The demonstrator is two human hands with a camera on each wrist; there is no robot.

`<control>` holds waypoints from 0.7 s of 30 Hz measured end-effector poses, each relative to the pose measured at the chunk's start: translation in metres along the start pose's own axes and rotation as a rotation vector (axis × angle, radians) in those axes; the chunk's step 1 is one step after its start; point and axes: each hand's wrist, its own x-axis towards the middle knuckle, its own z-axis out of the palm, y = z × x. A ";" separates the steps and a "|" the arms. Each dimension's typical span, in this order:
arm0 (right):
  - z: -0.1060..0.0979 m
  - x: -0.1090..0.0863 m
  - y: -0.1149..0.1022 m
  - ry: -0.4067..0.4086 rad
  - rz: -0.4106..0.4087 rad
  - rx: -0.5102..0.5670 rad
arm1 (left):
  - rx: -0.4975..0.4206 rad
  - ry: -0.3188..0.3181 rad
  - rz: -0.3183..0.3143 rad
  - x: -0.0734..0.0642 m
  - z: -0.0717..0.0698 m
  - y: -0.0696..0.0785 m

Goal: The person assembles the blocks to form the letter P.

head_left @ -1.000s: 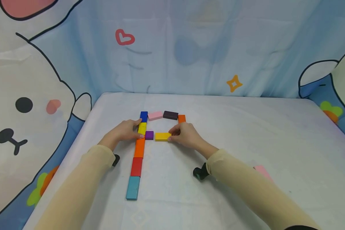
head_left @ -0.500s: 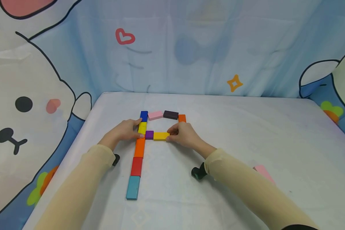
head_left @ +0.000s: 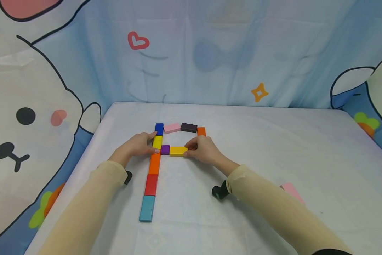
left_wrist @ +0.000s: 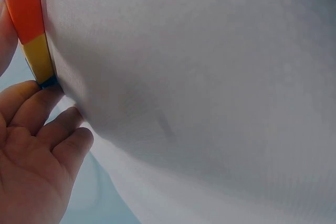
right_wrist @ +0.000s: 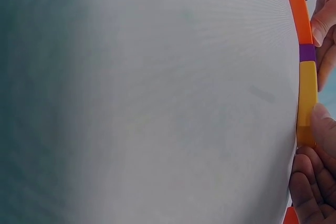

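My left hand [head_left: 141, 143] rests at the left side of a column of blocks, one fingertip by the blue block [head_left: 159, 129] and the thumb by the joint of a yellow block [head_left: 157, 142] and an orange block [head_left: 154, 163]. Beside that joint lies a purple block [head_left: 165, 150]. A longer yellow block [head_left: 177, 151] touches the purple one end to end, and my right hand [head_left: 202, 150] pinches its right end. In the right wrist view, thumb and fingers meet around the end of this yellow block [right_wrist: 307, 93].
The column continues toward me with a red block [head_left: 150, 185] and a teal block [head_left: 147, 209]. Along the top lie a pink block [head_left: 172, 128], a dark block [head_left: 189, 128] and an orange block [head_left: 201, 131]. Another pink block [head_left: 292, 192] lies at right, partly behind my sleeve.
My right hand has slid the yellow block slightly left, closing the gap to the purple block. Over the last half second little has moved; the left hand has stayed in place.
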 end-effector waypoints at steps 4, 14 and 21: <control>0.000 0.000 0.000 0.000 -0.001 0.001 | 0.001 -0.001 0.000 -0.001 0.000 0.000; -0.001 0.000 0.003 0.000 -0.040 0.005 | 0.000 -0.002 0.006 -0.001 0.000 0.000; -0.002 -0.001 0.003 -0.008 -0.035 0.007 | -0.009 -0.003 0.008 -0.001 0.000 0.000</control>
